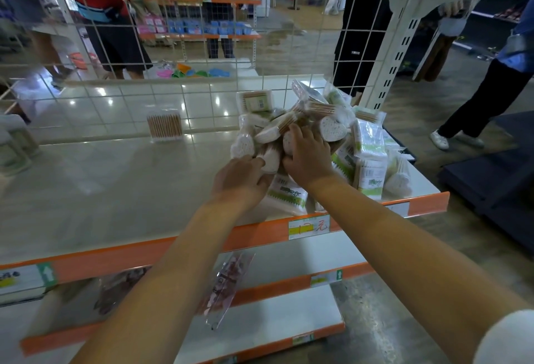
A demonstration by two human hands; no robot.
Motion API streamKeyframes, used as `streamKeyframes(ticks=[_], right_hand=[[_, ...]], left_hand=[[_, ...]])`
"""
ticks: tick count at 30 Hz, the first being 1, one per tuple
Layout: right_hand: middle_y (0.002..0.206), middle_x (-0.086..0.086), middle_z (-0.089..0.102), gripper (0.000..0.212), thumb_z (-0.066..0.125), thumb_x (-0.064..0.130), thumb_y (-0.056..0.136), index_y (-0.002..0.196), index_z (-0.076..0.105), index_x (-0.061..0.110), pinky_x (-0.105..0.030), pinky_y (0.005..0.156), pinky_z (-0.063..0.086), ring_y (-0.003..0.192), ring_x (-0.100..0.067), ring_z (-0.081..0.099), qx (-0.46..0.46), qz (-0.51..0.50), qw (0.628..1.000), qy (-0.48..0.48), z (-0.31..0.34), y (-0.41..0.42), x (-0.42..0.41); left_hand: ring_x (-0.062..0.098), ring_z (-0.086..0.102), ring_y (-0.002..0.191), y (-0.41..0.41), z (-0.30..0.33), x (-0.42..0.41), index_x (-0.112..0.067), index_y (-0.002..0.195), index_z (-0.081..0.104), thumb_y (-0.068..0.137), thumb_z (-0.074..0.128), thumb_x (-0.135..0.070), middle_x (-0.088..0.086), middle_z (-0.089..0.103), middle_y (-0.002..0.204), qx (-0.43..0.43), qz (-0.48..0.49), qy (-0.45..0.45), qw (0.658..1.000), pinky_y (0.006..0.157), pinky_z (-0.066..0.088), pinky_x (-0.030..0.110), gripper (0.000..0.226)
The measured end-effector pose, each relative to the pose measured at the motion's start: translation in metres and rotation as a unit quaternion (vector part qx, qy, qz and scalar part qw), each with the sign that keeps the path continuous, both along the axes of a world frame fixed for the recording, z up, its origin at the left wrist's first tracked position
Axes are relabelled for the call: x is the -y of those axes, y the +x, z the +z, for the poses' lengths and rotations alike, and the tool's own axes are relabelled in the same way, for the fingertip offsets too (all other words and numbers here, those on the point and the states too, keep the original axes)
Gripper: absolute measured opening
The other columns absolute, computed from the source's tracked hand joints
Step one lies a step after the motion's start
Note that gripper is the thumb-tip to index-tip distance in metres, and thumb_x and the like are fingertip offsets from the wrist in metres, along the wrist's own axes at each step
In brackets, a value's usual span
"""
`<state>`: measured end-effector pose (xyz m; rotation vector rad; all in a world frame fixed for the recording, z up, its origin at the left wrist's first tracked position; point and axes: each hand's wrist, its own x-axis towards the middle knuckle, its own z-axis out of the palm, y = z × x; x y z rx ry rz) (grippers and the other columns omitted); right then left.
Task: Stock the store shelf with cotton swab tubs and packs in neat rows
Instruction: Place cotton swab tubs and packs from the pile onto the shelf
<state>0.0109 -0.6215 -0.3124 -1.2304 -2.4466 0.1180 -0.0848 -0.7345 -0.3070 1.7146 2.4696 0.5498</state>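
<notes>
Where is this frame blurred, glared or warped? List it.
Head view: motion blur smears the left side and foreground forearms; ceiling-light glare dots the glossy shelf; wide-angle bending curves the wire grid; the cotton swab pile under both hands stays fairly sharp.

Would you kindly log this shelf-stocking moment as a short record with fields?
Setting: store shelf with wire mesh back
Stock: jumbled pile of cotton swab packs at the shelf's right end
Already placed: one clear tub of swabs upright by the mesh
Left hand: on the pile's near edge
Right hand: on top of the pile
</notes>
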Motion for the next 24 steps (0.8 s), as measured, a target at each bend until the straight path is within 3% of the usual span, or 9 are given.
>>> streamKeyframes(ticks=[8,12,17,21,24], right_hand=[[0.127,-0.013,0.045,0.046,0.06,0.012,0.078,0.123,0.049,0.008,-0.036,0.091,0.033,0.115,-0.032,0.036,-0.112,0.036,0.992,-0.048,0.002,0.02,0.01],[0.123,-0.011,0.047,0.044,0.065,0.008,0.076,0.119,0.055,0.01,-0.024,0.086,0.027,0.115,-0.029,0.035,-0.169,0.056,0.983,-0.041,0.0,0.027,0.017],[0.112,-0.014,0.053,0.045,0.066,-0.007,0.065,0.108,0.062,0.004,-0.027,0.082,0.03,0.109,-0.033,0.043,-0.218,0.102,0.971,-0.008,0.003,0.033,0.029],[0.101,0.0,0.048,0.043,0.058,-0.016,0.06,0.096,0.065,0.006,-0.018,0.07,0.034,0.104,-0.024,0.043,-0.272,0.088,0.956,-0.06,0.012,0.036,0.046],[0.092,0.014,0.047,0.039,0.051,-0.011,0.057,0.088,0.066,0.005,-0.016,0.072,0.039,0.098,-0.023,0.05,-0.308,0.135,0.939,-0.077,0.014,0.035,0.061]], left_hand=[[0.024,0.049,0.114,-0.002,0.005,0.006,-0.018,0.126,0.053,0.091,0.047,-0.032,0.005,0.055,0.123,0.029,-0.003,0.021,0.999,0.091,0.042,0.034,0.038],[0.023,0.049,0.117,-0.004,0.004,0.008,-0.019,0.129,0.052,0.091,0.048,-0.032,0.003,0.055,0.126,0.036,-0.001,0.032,0.999,0.093,0.04,0.032,0.04],[0.023,0.05,0.116,-0.005,0.003,0.011,-0.021,0.131,0.049,0.09,0.051,-0.029,0.003,0.056,0.124,0.064,-0.02,0.064,0.996,0.091,0.039,0.031,0.042],[0.021,0.044,0.119,-0.006,0.003,0.018,-0.02,0.132,0.047,0.085,0.059,-0.022,0.002,0.053,0.126,0.1,-0.065,0.136,0.984,0.089,0.035,0.026,0.048],[0.019,0.039,0.124,-0.007,0.004,0.025,-0.02,0.135,0.043,0.082,0.065,-0.019,0.001,0.048,0.132,0.114,-0.106,0.15,0.976,0.094,0.03,0.022,0.057]])
